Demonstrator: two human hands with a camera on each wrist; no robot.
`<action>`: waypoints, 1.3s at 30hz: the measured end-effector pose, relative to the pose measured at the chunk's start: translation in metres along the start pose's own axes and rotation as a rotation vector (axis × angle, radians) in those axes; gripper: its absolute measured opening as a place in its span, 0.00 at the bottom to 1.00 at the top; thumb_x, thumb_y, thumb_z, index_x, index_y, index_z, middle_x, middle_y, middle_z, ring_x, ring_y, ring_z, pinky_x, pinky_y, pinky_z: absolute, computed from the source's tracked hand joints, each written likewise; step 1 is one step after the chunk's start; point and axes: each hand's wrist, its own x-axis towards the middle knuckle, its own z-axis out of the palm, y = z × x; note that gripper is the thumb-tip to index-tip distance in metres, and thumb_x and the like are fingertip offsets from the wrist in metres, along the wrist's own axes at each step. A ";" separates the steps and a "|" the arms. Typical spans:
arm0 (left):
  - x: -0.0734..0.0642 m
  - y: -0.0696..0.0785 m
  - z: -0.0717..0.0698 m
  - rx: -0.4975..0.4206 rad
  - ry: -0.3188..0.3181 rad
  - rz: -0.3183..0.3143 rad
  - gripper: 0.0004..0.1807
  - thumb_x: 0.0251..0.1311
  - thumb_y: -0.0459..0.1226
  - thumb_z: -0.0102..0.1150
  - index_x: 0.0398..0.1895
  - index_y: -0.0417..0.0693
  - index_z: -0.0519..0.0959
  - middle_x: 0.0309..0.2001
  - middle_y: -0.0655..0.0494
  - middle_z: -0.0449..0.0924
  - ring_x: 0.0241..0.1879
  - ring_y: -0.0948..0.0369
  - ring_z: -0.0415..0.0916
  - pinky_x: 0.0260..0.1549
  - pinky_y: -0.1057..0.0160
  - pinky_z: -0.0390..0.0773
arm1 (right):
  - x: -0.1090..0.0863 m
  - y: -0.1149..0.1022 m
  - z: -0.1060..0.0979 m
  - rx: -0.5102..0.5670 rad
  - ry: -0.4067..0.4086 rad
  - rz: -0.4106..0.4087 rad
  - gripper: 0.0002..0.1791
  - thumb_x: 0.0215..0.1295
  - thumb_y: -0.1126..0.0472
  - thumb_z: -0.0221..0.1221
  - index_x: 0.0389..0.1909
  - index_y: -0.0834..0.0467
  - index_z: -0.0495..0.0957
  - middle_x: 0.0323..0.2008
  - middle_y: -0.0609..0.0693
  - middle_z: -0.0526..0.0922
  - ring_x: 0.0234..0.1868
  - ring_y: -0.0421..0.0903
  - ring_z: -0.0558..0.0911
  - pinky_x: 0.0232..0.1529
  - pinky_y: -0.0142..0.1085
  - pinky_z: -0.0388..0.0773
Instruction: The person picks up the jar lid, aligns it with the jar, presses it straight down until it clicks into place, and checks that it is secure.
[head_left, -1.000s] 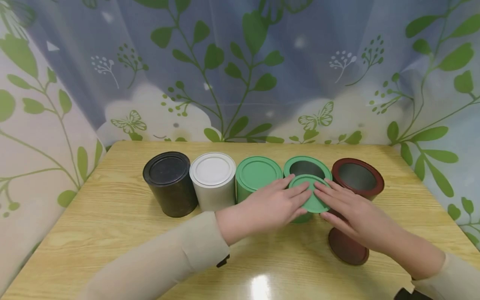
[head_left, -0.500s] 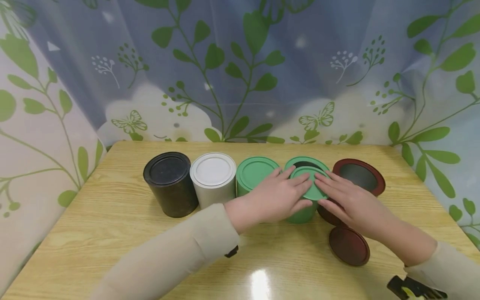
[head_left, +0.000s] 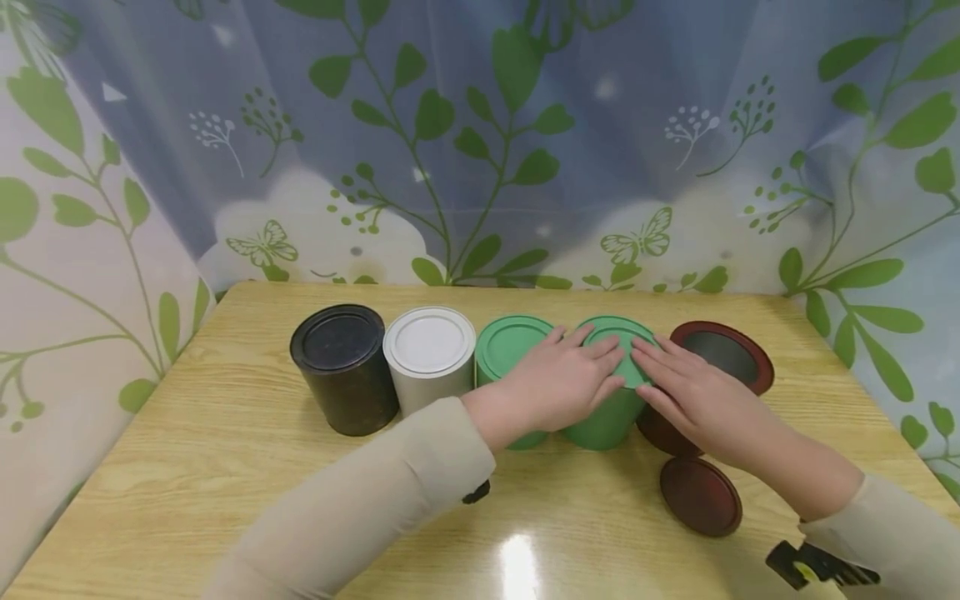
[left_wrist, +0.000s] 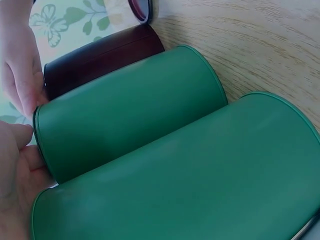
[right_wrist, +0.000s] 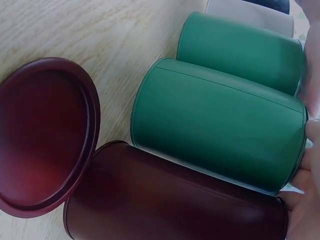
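Note:
A green lid (head_left: pixel 628 367) lies over the top of the second green can (head_left: pixel 603 423), covering its opening. My left hand (head_left: pixel 558 382) rests its outstretched fingers on the lid's left side. From the right, my right hand (head_left: pixel 701 404) lays its straight fingers on the same lid, thumb near the front rim. Both wrist views show fingers along the top end of this can, whose smooth green wall (left_wrist: pixel 130 107) stands upright on the table. Just left, partly behind my left hand, is another green can (head_left: pixel 510 340) with its lid on.
A black can (head_left: pixel 348 375) and a white can (head_left: pixel 427 367) stand lidded at the left of the row. At the right end stands an uncovered dark red can (head_left: pixel 763 367). Its matching dark red lid (right_wrist: pixel 45 135) is tilted near that can's foot. A patterned curtain (head_left: pixel 480 167) hangs behind the table.
The green lid has slid away from me and to rest over the can's opening, which showed dark before. Both hands moved with it, fingers staying on the lid.

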 end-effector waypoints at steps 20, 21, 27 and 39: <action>0.006 -0.004 0.003 -0.009 0.029 -0.031 0.27 0.73 0.52 0.28 0.70 0.56 0.59 0.71 0.59 0.52 0.70 0.55 0.47 0.65 0.51 0.52 | 0.012 0.002 -0.002 -0.011 -0.060 0.027 0.25 0.71 0.56 0.50 0.64 0.67 0.65 0.63 0.63 0.65 0.65 0.63 0.60 0.58 0.57 0.62; 0.007 -0.004 0.003 -0.016 0.031 -0.032 0.27 0.72 0.52 0.29 0.70 0.56 0.60 0.72 0.58 0.51 0.70 0.56 0.47 0.65 0.51 0.52 | 0.013 0.003 -0.002 -0.011 -0.056 0.024 0.25 0.71 0.56 0.50 0.64 0.67 0.65 0.63 0.63 0.65 0.65 0.63 0.60 0.58 0.57 0.62; 0.009 -0.005 0.005 -0.054 0.029 -0.039 0.26 0.72 0.52 0.29 0.69 0.56 0.59 0.72 0.55 0.49 0.71 0.59 0.45 0.65 0.52 0.52 | 0.019 0.004 -0.003 0.010 -0.092 0.023 0.28 0.72 0.54 0.47 0.66 0.67 0.61 0.67 0.63 0.59 0.67 0.62 0.57 0.61 0.56 0.58; 0.013 -0.003 -0.007 -0.006 -0.041 -0.049 0.29 0.72 0.53 0.29 0.72 0.56 0.55 0.72 0.57 0.49 0.70 0.61 0.46 0.65 0.54 0.51 | 0.025 0.006 -0.008 -0.033 -0.167 0.009 0.29 0.73 0.53 0.45 0.67 0.68 0.58 0.68 0.64 0.56 0.68 0.59 0.57 0.60 0.61 0.54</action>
